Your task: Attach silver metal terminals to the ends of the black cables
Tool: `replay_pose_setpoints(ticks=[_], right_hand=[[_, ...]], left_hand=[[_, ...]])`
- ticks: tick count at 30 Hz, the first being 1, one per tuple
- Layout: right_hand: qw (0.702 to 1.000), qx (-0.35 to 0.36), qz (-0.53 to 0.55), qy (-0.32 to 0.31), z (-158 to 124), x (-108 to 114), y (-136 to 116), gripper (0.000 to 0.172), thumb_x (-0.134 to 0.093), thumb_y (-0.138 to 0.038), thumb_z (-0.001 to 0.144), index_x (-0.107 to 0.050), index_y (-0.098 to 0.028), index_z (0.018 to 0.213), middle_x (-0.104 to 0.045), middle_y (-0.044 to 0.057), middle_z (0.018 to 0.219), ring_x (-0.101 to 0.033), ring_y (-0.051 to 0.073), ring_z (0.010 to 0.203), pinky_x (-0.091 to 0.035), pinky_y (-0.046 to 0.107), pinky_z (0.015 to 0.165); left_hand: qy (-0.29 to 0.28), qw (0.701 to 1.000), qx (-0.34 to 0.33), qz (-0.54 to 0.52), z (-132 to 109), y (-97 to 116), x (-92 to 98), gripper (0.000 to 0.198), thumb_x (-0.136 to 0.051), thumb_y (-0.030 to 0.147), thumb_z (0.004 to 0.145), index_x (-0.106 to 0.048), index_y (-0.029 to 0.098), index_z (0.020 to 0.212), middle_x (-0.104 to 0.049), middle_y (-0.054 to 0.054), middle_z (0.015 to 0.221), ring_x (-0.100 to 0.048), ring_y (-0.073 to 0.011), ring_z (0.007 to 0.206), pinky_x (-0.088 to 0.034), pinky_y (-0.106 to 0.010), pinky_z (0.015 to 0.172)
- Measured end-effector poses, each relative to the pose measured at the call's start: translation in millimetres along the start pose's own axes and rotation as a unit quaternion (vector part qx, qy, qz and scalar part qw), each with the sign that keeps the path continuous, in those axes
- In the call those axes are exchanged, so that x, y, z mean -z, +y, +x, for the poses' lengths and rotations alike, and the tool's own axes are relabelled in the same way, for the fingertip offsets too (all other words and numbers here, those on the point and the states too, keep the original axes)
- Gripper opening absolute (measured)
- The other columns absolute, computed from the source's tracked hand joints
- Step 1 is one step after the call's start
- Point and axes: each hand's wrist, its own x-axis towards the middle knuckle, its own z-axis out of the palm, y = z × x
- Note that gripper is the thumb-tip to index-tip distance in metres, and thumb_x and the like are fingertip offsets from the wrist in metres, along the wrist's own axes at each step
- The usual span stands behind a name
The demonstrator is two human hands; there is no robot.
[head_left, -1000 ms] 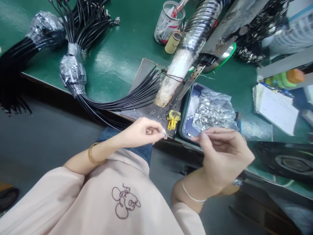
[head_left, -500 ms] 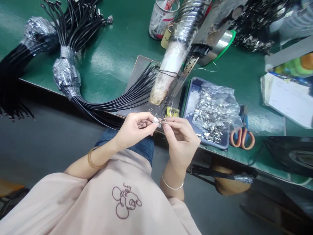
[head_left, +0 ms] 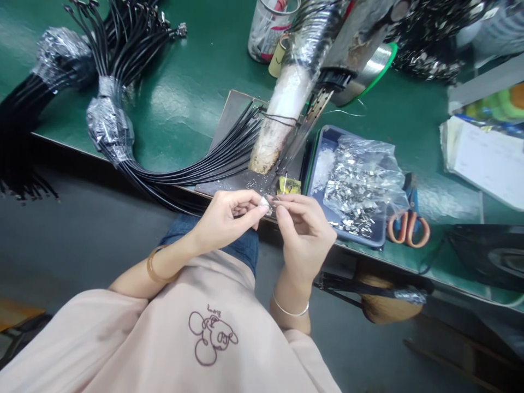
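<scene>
Fingers (head_left: 248, 220) of the left hand (head_left: 223, 218) are pinched, thumb to forefinger, and meet the closed fingertips of the right hand (head_left: 307, 234) just in front of the edge of the green table (head_left: 196, 103). Small parts (head_left: 269, 205) are gripped between the two sets of fingertips, too tiny and blurred to make out in detail; something white shows at the left fingertips. Behind the right hand, a yellow piece (head_left: 291, 186) is partly hidden on a dark board (head_left: 229, 120). Loose ends of black cables (head_left: 204, 172) fan across that board, running from a film-wrapped bundle (head_left: 109, 125) to the left. Above the board, a pale tube (head_left: 272, 125) slants down, its stained end near the cables. Beside the right hand, a blue tray (head_left: 317, 191) holds a clear plastic bag (head_left: 364, 164) with many small metal pieces (head_left: 356, 221), some lying loose at its near end. Scissors (head_left: 410, 222) with orange handles lie just right of the tray. Farther back are a green-rimmed spool (head_left: 368, 76) and a clear cup (head_left: 266, 33) with things in it.
</scene>
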Motion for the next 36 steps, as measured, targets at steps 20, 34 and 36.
replay_pose_setpoints(ticks=[20, 34, 36], right_hand=[[0.998, -0.007, 0.059, -0.025, -14.7, 8.8, -3.6, 0.009, -0.067, -0.016, 0.087, -0.068, -0.022, 0.08, -0.073, 0.003, 0.094, -0.075, 0.018, 0.086, -0.065, 0.033, 0.074], [0.993, 0.084, -0.017, 0.086, -10.2, -7.4, -7.6, 0.018, -0.057, -0.013, 0.095, -0.07, -0.024, 0.101, -0.074, 0.003, 0.098, -0.075, 0.019, 0.091, -0.064, 0.038, 0.078], [0.984, 0.148, -0.058, 0.075, -11.1, -6.8, -7.9, 0.018, -0.063, -0.011, 0.091, -0.069, -0.025, 0.101, -0.076, 0.002, 0.095, -0.075, 0.018, 0.086, -0.063, 0.034, 0.075]], left_hand=[[-0.028, 0.973, -0.153, 0.169, -13.9, -2.3, 1.4, 0.007, -0.069, 0.02, 0.087, -0.068, 0.016, 0.082, -0.07, -0.002, 0.075, -0.053, -0.0085, 0.057, -0.044, -0.02, 0.056], [-0.016, 0.992, 0.079, -0.099, -5.6, -0.6, 13.4, 0.017, -0.072, 0.028, 0.079, -0.062, 0.014, 0.078, -0.044, 0.009, 0.046, -0.034, -0.0037, 0.042, -0.027, -0.018, 0.044], [-0.009, 0.993, 0.071, -0.097, -2.7, 0.3, 11.8, 0.019, -0.075, 0.027, 0.075, -0.061, 0.014, 0.074, -0.038, 0.01, 0.048, -0.028, -0.0028, 0.043, -0.023, -0.018, 0.044]])
